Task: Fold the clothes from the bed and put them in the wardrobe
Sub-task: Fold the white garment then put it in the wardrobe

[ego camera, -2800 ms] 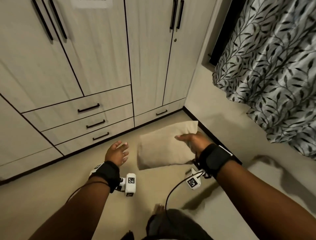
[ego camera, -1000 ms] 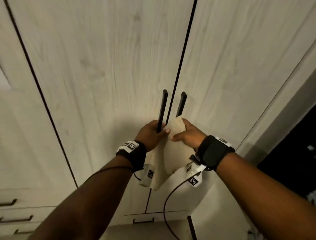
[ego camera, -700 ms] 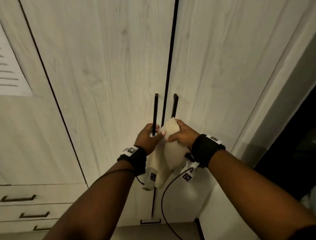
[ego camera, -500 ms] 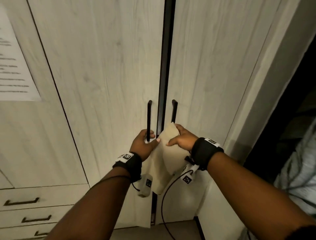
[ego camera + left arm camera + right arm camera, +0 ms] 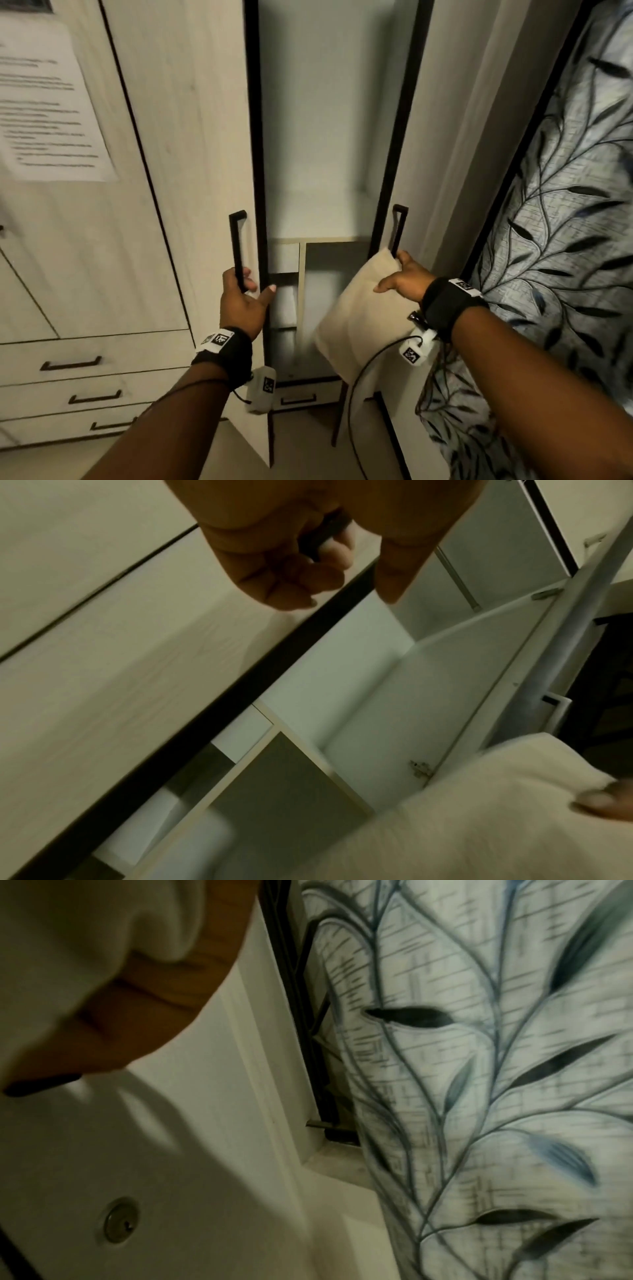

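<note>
From the head camera, the left hand [image 5: 241,301] has its fingers curled round the lower end of the long black bar handle [image 5: 237,246] on the pale wood-grain left wardrobe door [image 5: 191,144], with the thumb sticking out toward the door's dark edge. The right hand [image 5: 406,277] pinches the top corner of the folded beige cloth [image 5: 359,315], thumb across its front face and the other fingers behind it, up against the foot of the black bar handle of the right door [image 5: 399,228]. The cloth hangs down from that pinch, in front of the gap between the two doors and below the white shelf [image 5: 318,219] inside the wardrobe. A printed paper sheet [image 5: 44,113] is stuck to the next door on the left, pale drawers with dark pulls [image 5: 72,363] sit below it, and a grey leaf-patterned curtain [image 5: 565,240] hangs at the right.

The left wrist camera shows the left hand's fingers [image 5: 308,574] wrapped tight on the black handle, the thumb pointing free. The beige cloth fills the lower right corner, a fingertip of the other hand pressed on it, well apart from the left fingers.

The right wrist camera shows the cloth bunched at the upper left, lying over the curled fingers [image 5: 137,1010]. Whether they also hook the handle cannot be told. A round metal keyhole [image 5: 120,1219] sits in the door below.
</note>
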Demonstrator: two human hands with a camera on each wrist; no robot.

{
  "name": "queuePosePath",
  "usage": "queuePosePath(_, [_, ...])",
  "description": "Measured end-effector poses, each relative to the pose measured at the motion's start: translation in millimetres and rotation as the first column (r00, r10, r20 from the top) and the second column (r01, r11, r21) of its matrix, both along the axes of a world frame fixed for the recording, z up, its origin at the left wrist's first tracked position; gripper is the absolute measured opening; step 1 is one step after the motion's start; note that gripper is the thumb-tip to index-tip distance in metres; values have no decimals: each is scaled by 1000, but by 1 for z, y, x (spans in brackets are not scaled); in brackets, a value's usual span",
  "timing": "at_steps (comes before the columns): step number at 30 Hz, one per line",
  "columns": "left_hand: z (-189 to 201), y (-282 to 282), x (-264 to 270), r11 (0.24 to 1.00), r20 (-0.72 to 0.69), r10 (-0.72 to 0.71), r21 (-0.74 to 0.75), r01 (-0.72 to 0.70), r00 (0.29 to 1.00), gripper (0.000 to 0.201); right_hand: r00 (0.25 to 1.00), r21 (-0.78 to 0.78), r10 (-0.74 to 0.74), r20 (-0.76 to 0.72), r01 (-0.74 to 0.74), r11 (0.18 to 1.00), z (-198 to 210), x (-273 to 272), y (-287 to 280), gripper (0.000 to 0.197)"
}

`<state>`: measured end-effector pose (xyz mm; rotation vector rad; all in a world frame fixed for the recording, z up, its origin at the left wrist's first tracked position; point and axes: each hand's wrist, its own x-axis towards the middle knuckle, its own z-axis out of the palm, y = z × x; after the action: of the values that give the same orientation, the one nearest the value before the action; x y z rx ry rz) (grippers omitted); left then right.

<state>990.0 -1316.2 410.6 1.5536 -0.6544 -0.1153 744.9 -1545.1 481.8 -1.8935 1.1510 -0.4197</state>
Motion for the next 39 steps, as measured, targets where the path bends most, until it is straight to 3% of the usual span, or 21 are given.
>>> queuePosePath(3, [-4,27,12,980,-51,168,-99,-172,985,68,999,-39,-39,-19,38,999,1,-31,3,112])
queuePosePath(9, [-4,87,45,937,-152,268,-187,-294,951,44,996,-46,-86,-30,84,995,11,-105,-7,118])
queuePosePath(11, [-11,108,65,916,-211,307,-200,-349,928,53,996,-44,-84,0,84,995,13,-128,-13,104])
queuePosePath(13, [-50,118,106,896,-205,381,-159,-415,902,69,996,-51,-93,16,93,994,15,-151,-18,97])
queuePosePath(15, [-29,133,91,891,-144,445,-31,-453,884,75,992,-72,-127,13,127,989,14,-166,-23,115])
queuePosePath(17, [-4,136,49,847,-84,524,-51,-529,847,77,986,-87,-166,17,167,982,6,-175,-23,135])
queuePosePath(20, [-23,127,-8,777,56,629,-68,-626,775,99,973,-148,-231,2,228,962,-14,-179,5,138])
queuePosePath(21, [-38,122,-24,787,85,615,-13,-617,784,104,973,-153,-227,41,231,961,-23,-176,17,134])
queuePosePath(23, [-69,102,-52,867,30,471,167,-469,882,105,979,-132,-147,142,166,977,-37,-164,43,127])
queuePosePath(25, [-90,75,-88,944,-110,227,271,-190,968,94,972,-106,-41,230,67,992,-52,-144,58,129])
queuePosePath(27, [-101,48,-122,940,-267,-62,309,146,962,85,956,-45,-1,292,15,999,-57,-123,64,130])
queuePosePath(29, [-109,28,-130,865,-444,-252,295,406,860,105,946,14,34,323,-41,999,-48,-99,65,123])
queuePosePath(32, [-107,3,-118,791,-654,-340,190,582,676,121,910,70,113,400,-153,986,-30,-64,59,78])
queuePosePath(33, [-104,-3,-113,789,-720,-369,91,607,588,115,892,112,131,433,-197,974,-25,-53,56,66])
queuePosePath(35, [-94,-17,-91,818,-832,-405,-144,557,379,73,868,208,129,480,-255,944,-18,-24,46,56])
queuePosePath(36, [-92,-25,-78,831,-855,-418,-222,509,309,54,863,245,114,493,-263,933,-15,-13,40,54])
queuePosePath(37, [-88,-33,-65,839,-850,-435,-264,475,296,49,870,256,95,483,-244,935,-13,0,31,51])
queuePosePath(39, [-84,-46,-33,869,-796,-445,-274,412,409,65,893,249,49,447,-177,952,-11,23,10,45])
